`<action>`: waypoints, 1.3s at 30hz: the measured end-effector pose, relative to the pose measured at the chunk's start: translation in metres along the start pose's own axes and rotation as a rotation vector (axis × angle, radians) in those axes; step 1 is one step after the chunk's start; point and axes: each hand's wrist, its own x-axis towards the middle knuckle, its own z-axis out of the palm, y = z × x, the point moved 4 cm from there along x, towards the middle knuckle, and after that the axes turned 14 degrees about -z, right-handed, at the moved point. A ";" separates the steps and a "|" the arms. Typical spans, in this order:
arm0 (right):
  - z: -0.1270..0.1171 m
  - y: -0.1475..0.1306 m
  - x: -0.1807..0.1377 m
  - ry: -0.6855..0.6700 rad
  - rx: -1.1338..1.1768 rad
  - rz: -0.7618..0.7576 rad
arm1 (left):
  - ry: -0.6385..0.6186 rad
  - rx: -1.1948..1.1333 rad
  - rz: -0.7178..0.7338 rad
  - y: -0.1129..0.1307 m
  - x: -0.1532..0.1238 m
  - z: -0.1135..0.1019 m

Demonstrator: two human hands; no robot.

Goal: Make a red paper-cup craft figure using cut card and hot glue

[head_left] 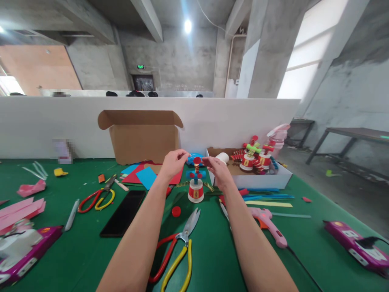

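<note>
A small paper-cup figure [196,190] stands upright on the green table [91,247], with a red and white cup base, folded paper arms, a blue cross piece and a red round top. My left hand [174,162] is curled with pinched fingers at the left of that red top. My right hand [216,168] pinches toward the same top from the right. Both hands touch or nearly touch the figure's upper part. A loose red disc [176,211] lies just in front of the figure.
Red and yellow scissors [178,251] lie between my forearms, another pair [97,198] at left beside a black phone [124,213]. A pink glue gun [269,225] lies at right. A white tray [258,178] holds finished figures. An open cardboard box [142,136] stands behind coloured paper sheets.
</note>
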 end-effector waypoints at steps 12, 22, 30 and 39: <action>0.001 -0.001 0.001 0.002 -0.009 -0.036 | 0.032 0.040 0.018 0.000 0.000 0.000; 0.008 -0.005 -0.001 -0.024 -0.016 -0.085 | 0.027 0.051 0.027 0.003 -0.001 0.001; 0.028 -0.003 -0.009 -0.196 -0.119 -0.089 | -0.018 0.100 0.050 0.008 -0.005 0.016; 0.028 0.002 -0.008 -0.185 -0.126 -0.134 | 0.011 0.130 0.056 0.012 -0.007 0.022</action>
